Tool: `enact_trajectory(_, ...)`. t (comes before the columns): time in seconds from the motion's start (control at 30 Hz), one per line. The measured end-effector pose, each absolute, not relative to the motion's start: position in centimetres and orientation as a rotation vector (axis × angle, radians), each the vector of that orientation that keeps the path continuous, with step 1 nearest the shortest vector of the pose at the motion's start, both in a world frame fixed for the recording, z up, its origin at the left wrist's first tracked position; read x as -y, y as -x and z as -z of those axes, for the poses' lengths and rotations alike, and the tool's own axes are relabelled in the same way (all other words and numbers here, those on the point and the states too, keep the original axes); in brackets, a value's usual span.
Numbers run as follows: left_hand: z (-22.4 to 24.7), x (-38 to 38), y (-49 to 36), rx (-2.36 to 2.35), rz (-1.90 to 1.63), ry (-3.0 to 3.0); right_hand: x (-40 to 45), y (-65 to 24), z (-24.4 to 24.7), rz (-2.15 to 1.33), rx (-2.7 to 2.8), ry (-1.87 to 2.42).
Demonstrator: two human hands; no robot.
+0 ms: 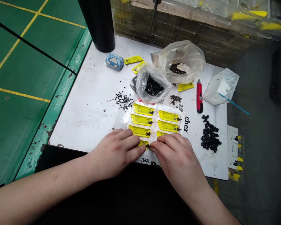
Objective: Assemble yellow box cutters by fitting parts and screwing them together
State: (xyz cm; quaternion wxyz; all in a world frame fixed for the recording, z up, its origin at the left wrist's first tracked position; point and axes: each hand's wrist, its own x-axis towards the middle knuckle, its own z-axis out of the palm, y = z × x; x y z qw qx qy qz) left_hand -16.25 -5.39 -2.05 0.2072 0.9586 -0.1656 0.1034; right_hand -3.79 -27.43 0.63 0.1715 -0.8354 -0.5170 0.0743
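Two columns of yellow plastic parts (140, 131) lie on a printed white plastic sheet (154, 109), most with a small black piece at the right end. My left hand (117, 151) holds down the nearest yellow part (143, 143) of the left column, its fingers curled over it and hiding most of it. At that part's right end, the fingertips of my right hand (178, 153) pinch a tiny black piece (148, 146), mostly hidden. The right hand also covers the lower part of the right column.
A bag of black rings (152, 86) and a bag of dark pieces (178, 67) stand behind. Loose rings (124, 100), a red utility knife (199, 97), a black-parts pile (210, 136), a translucent container (221, 86), a blue case (114, 61) and a black cylinder (99, 28) surround the sheet.
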Motion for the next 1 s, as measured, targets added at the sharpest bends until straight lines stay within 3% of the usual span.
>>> enact_trajectory(0.47,2.0,5.4,16.3,0.483,-0.293,-2.683,26.8,5.0,0.0,-0.064,1.483,2.234)
enact_trajectory(0.7,1.9,5.3,16.3,0.485,-0.310,-2.668,27.9,5.9,-0.7,-0.187,1.442,2.189)
enact_trajectory(0.83,2.1,5.3,16.4,0.471,-0.323,-2.655,28.3,1.9,-1.4,-0.171,1.394,2.212)
enact_trajectory(1.0,2.2,5.2,16.9,0.442,-0.353,-2.599,27.3,-6.3,-1.6,0.094,1.184,2.610)
